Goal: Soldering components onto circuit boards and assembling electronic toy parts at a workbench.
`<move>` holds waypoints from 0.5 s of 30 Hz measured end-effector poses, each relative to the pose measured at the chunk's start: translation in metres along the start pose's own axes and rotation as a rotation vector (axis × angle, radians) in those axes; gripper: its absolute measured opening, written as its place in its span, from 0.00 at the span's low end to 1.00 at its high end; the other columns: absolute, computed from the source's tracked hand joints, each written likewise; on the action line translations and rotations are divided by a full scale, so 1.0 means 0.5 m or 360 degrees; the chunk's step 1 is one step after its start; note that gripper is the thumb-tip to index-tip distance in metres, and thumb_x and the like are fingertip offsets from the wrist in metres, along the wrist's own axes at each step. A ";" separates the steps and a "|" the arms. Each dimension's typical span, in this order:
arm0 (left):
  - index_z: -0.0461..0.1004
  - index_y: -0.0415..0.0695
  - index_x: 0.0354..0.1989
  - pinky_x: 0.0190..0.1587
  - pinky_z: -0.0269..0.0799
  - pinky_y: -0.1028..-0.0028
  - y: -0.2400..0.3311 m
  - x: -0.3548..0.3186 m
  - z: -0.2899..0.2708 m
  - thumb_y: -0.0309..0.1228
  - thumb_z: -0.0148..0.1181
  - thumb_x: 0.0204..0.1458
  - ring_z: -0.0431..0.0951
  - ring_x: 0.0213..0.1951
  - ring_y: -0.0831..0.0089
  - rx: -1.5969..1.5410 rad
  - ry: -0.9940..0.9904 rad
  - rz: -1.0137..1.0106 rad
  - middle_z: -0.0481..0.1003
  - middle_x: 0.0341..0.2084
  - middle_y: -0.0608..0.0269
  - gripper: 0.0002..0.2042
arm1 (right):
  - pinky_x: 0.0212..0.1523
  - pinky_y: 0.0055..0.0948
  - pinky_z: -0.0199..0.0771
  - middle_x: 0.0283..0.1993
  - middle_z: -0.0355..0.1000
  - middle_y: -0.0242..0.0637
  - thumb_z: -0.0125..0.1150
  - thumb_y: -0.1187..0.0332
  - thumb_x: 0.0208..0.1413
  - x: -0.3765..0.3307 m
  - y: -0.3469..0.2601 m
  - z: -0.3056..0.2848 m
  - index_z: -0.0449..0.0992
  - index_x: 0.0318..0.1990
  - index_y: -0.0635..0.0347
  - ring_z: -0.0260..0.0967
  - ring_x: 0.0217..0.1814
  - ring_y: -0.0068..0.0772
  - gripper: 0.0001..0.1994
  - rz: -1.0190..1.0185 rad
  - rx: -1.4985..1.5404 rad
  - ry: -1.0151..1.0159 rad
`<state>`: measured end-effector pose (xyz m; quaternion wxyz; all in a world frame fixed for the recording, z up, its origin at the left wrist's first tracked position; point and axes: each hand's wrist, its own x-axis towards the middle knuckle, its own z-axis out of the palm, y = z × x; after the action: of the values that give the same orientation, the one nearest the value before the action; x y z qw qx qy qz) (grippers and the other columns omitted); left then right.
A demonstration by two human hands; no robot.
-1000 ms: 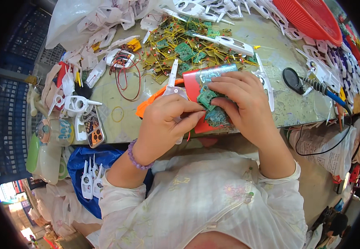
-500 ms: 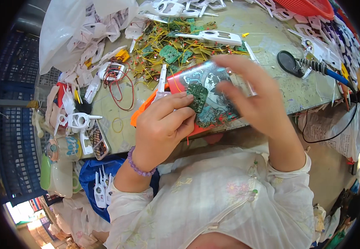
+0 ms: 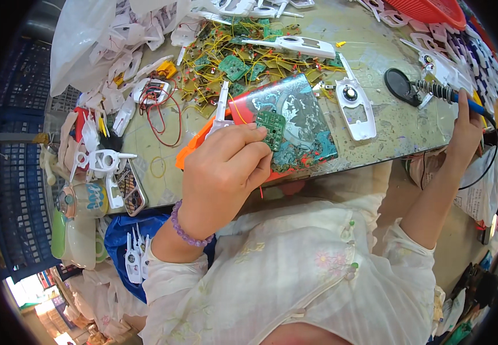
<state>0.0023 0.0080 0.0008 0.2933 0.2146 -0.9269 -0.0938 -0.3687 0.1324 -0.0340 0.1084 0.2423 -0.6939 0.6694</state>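
My left hand (image 3: pixel 226 155) pinches a small green circuit board (image 3: pixel 272 127) by its left edge. The board is held over a red and dark patterned book-like pad (image 3: pixel 312 123) with an orange piece (image 3: pixel 194 144) under its left side. Far to the right, my right hand (image 3: pixel 466 123) has its fingers round the blue handle of a soldering iron (image 3: pixel 476 108), whose front end sits in a coiled spring holder (image 3: pixel 431 88). A white plastic housing (image 3: pixel 356 112) with a round dark part lies right of the pad.
A heap of green boards with yellow wires (image 3: pixel 226 63) spreads behind the pad. White housings, a plastic bag (image 3: pixel 82 46) and a phone (image 3: pixel 131 187) lie to the left. A black round dish (image 3: pixel 399 85) and a red basket (image 3: pixel 433 12) are at the right. The table's front edge (image 3: pixel 369 168) is close to me.
My right hand has moved from above the pad out to the right, onto the soldering iron's handle. The left hand still holds the circuit board in nearly the same place.
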 end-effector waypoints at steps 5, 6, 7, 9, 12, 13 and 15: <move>0.75 0.41 0.26 0.37 0.75 0.69 0.011 0.002 -0.001 0.20 0.65 0.35 0.79 0.36 0.63 0.0035 0.0002 -0.0030 0.77 0.33 0.62 0.08 | 0.31 0.14 0.56 0.25 0.66 0.25 0.64 0.57 0.54 0.054 0.055 -0.029 0.78 0.38 0.66 0.58 0.28 0.14 0.17 0.0048 -0.0350 -0.0258; 0.75 0.41 0.26 0.37 0.75 0.69 0.012 0.003 -0.001 0.20 0.65 0.35 0.79 0.36 0.63 0.0047 -0.0008 -0.0026 0.77 0.33 0.62 0.08 | 0.31 0.14 0.56 0.25 0.66 0.25 0.64 0.57 0.54 0.057 0.057 -0.029 0.78 0.38 0.66 0.58 0.28 0.14 0.17 0.0046 -0.0346 -0.0262; 0.75 0.41 0.26 0.37 0.75 0.69 0.013 0.004 -0.001 0.20 0.65 0.35 0.79 0.36 0.63 0.0058 -0.0018 -0.0021 0.77 0.33 0.62 0.08 | 0.31 0.14 0.56 0.25 0.66 0.26 0.64 0.56 0.54 0.059 0.052 -0.031 0.78 0.38 0.65 0.58 0.28 0.14 0.18 -0.0047 -0.0440 -0.0226; 0.75 0.41 0.26 0.37 0.75 0.69 0.014 0.004 -0.003 0.20 0.65 0.35 0.79 0.36 0.63 0.0072 -0.0034 -0.0035 0.77 0.33 0.62 0.08 | 0.30 0.16 0.58 0.25 0.67 0.27 0.63 0.55 0.53 0.070 0.038 -0.047 0.79 0.37 0.61 0.60 0.27 0.15 0.17 -0.0190 -0.0692 -0.0100; 0.75 0.41 0.26 0.37 0.75 0.70 0.012 0.005 -0.006 0.20 0.65 0.34 0.78 0.36 0.63 0.0080 -0.0069 -0.0045 0.77 0.33 0.62 0.08 | 0.30 0.19 0.62 0.25 0.70 0.28 0.65 0.57 0.52 0.053 -0.032 -0.110 0.80 0.38 0.58 0.62 0.25 0.16 0.14 -0.0438 -0.0421 0.0192; 0.74 0.41 0.26 0.37 0.75 0.70 0.014 0.003 -0.008 0.20 0.65 0.35 0.78 0.36 0.63 0.0092 -0.0087 -0.0045 0.77 0.33 0.62 0.08 | 0.28 0.20 0.62 0.25 0.70 0.30 0.63 0.58 0.53 0.028 -0.054 -0.142 0.80 0.36 0.58 0.62 0.25 0.17 0.13 -0.0610 -0.0769 0.0357; 0.74 0.41 0.26 0.37 0.75 0.69 0.023 0.008 -0.011 0.20 0.65 0.35 0.78 0.36 0.63 0.0111 -0.0092 -0.0068 0.77 0.32 0.62 0.08 | 0.26 0.23 0.61 0.25 0.70 0.33 0.59 0.59 0.55 -0.008 -0.081 -0.201 0.79 0.33 0.57 0.64 0.25 0.20 0.11 -0.0960 -0.1474 0.0711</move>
<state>-0.0014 0.0161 0.0105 0.2565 0.2415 -0.9330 -0.0739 -0.3633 0.2321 0.0078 0.5314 0.2095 -0.7746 0.2715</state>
